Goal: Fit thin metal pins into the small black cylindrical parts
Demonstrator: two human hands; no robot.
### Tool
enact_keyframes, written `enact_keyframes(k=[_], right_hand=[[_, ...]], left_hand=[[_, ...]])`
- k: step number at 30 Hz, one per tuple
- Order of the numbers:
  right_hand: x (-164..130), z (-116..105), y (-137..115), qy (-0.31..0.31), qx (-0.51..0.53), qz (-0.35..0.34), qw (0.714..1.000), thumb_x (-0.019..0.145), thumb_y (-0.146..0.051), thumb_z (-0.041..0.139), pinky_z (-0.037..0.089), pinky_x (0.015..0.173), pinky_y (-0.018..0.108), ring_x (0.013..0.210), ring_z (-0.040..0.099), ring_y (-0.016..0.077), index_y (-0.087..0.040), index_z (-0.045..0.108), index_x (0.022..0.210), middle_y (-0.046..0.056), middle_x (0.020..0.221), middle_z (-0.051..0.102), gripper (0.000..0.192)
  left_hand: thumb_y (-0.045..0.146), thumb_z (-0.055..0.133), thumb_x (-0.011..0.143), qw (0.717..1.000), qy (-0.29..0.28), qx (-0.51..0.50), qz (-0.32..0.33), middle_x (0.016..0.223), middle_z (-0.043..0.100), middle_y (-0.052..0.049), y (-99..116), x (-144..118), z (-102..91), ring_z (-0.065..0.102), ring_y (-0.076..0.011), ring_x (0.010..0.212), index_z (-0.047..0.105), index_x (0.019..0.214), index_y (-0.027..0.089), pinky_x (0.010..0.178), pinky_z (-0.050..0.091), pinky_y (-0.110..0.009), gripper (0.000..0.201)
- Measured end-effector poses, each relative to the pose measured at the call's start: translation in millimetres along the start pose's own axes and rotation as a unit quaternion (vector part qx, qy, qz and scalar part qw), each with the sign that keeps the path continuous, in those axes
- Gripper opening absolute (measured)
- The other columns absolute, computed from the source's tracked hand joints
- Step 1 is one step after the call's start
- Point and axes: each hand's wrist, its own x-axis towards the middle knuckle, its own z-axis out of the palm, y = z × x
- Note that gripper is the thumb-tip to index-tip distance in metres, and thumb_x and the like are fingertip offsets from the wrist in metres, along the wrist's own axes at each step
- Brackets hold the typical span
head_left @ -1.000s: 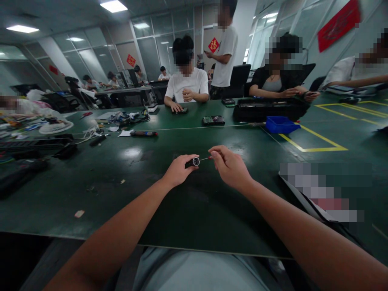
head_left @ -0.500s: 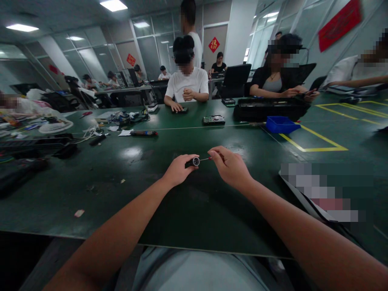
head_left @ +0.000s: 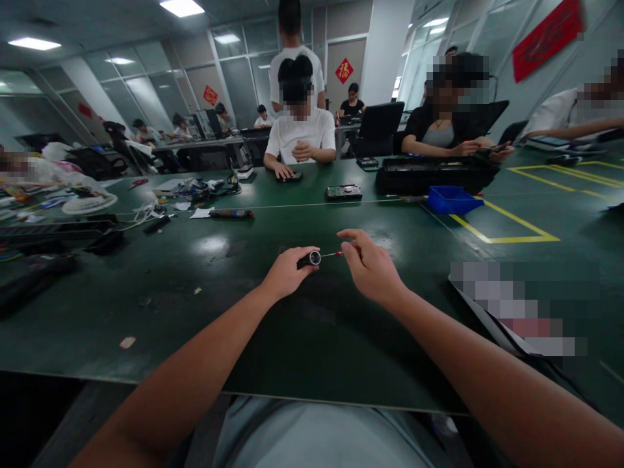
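Observation:
In the head view, my left hand (head_left: 286,273) is closed around a short black cylinder (head_left: 314,258) with a silvery ring at its end, which faces to the right. A thin screwdriver (head_left: 331,254) with a metal shaft and a small red part reaches from that end to my right hand (head_left: 373,270). The thumb of my right hand lies at the red part, while the index finger is raised away from it. The other fingers are partly hidden behind the hand. Both hands are over the green table (head_left: 341,351).
A bare hard drive (head_left: 344,192) and a blue bin (head_left: 453,200) lie beyond my hands. A dark tube-shaped thing (head_left: 231,214) and tangled cables (head_left: 205,188) are on the left. To the right is a blurred flat thing (head_left: 517,318). Several people sit opposite.
My right index finger has lifted and opened away from the thumb. The cylinder and my left hand have hardly moved. A standing person in the background has shifted left.

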Motion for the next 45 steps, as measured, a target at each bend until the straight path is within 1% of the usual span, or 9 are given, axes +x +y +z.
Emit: enact_keyframes(k=[2, 6, 11, 17, 24, 29, 33, 41, 45], right_hand=[[0.3, 2.0, 1.6, 0.023, 0.039, 0.018, 0.999, 0.095, -0.032, 0.047, 0.045, 0.068, 0.034, 0.070, 0.063, 0.0198, -0.017, 0.055, 0.115, 0.005, 0.081, 0.068, 0.027], [3.7, 5.0, 4.6, 0.042, 0.161, 0.083, 0.982, 0.092, -0.039, 0.053, 0.050, 0.071, 0.035, 0.074, 0.063, 0.0189, -0.020, 0.060, 0.095, 0.005, 0.081, 0.068, 0.021], [10.7, 12.4, 15.3, 0.068, 0.323, 0.147, 0.932, 0.088, -0.045, 0.056, 0.051, 0.067, 0.033, 0.067, 0.059, 0.0158, -0.019, 0.062, 0.088, 0.003, 0.075, 0.063, 0.027], [13.4, 13.6, 20.5, 0.033, 0.396, 0.230, 0.888, 0.087, -0.050, 0.057, 0.049, 0.059, 0.032, 0.060, 0.055, 0.0155, -0.021, 0.058, 0.080, 0.002, 0.069, 0.057, 0.030], [9.7, 7.7, 13.8, 0.090, 0.287, 0.167, 0.939, 0.092, -0.044, 0.053, 0.047, 0.061, 0.031, 0.064, 0.056, 0.0147, -0.020, 0.059, 0.086, 0.002, 0.073, 0.061, 0.026], [8.2, 6.9, 10.8, 0.083, 0.225, 0.136, 0.961, 0.093, -0.042, 0.052, 0.049, 0.065, 0.032, 0.067, 0.060, 0.0152, -0.019, 0.061, 0.090, 0.003, 0.075, 0.065, 0.024], [7.7, 7.6, 10.5, 0.074, 0.218, 0.120, 0.966, 0.091, -0.044, 0.054, 0.050, 0.066, 0.033, 0.067, 0.062, 0.0163, -0.020, 0.062, 0.091, 0.004, 0.075, 0.068, 0.026], [5.4, -1.9, 3.6, 0.063, 0.047, 0.108, 0.991, 0.086, -0.054, 0.061, 0.037, 0.053, 0.029, 0.050, 0.052, 0.0134, -0.022, 0.058, 0.065, 0.001, 0.057, 0.063, 0.039], [4.1, -1.2, 4.2, 0.069, 0.016, 0.074, 0.995, 0.086, -0.053, 0.062, 0.035, 0.052, 0.028, 0.051, 0.051, 0.0133, -0.022, 0.059, 0.066, -0.001, 0.057, 0.061, 0.038]], left_hand=[[0.027, 0.069, 0.087, 1.000, 0.005, -0.001, -0.004, 0.122, 0.067, -0.006, 0.0, -0.2, -0.2, 0.060, -0.0240, 0.113, 0.063, 0.129, 0.024, 0.100, 0.044, -0.042, 0.042], [0.028, 0.069, 0.087, 1.000, 0.005, -0.001, 0.003, 0.123, 0.068, -0.005, 1.1, -1.1, 0.1, 0.060, -0.0238, 0.112, 0.063, 0.128, 0.025, 0.101, 0.044, -0.042, 0.041], [0.026, 0.071, 0.086, 1.000, 0.000, 0.000, 0.013, 0.120, 0.069, -0.005, 3.2, -1.6, -3.2, 0.060, -0.0232, 0.110, 0.063, 0.128, 0.026, 0.098, 0.045, -0.042, 0.043], [0.025, 0.072, 0.085, 0.994, -0.020, 0.021, 0.107, 0.121, 0.070, -0.004, 2.1, 1.4, -6.0, 0.061, -0.0213, 0.114, 0.064, 0.125, 0.026, 0.102, 0.039, -0.041, 0.040], [0.031, 0.070, 0.087, 0.998, -0.023, 0.035, 0.047, 0.121, 0.069, -0.004, 5.2, 0.3, -3.4, 0.060, -0.0228, 0.110, 0.063, 0.127, 0.027, 0.100, 0.041, -0.042, 0.041], [0.033, 0.070, 0.087, 0.999, -0.014, 0.028, 0.017, 0.116, 0.070, -0.005, 6.5, -0.3, -4.6, 0.061, -0.0241, 0.105, 0.063, 0.128, 0.026, 0.098, 0.044, -0.043, 0.042], [0.033, 0.070, 0.087, 0.999, -0.014, 0.028, 0.008, 0.115, 0.070, -0.006, 6.9, -0.3, -5.1, 0.061, -0.0243, 0.104, 0.063, 0.128, 0.025, 0.097, 0.044, -0.043, 0.043], [0.033, 0.071, 0.085, 0.999, 0.000, 0.033, 0.008, 0.116, 0.070, -0.005, 4.2, -1.4, -4.0, 0.060, -0.0239, 0.104, 0.064, 0.127, 0.027, 0.095, 0.044, -0.042, 0.042], [0.032, 0.072, 0.085, 0.999, 0.000, 0.036, 0.005, 0.115, 0.070, -0.004, 2.5, -1.4, -3.1, 0.061, -0.0238, 0.104, 0.064, 0.126, 0.027, 0.095, 0.044, -0.042, 0.042]])
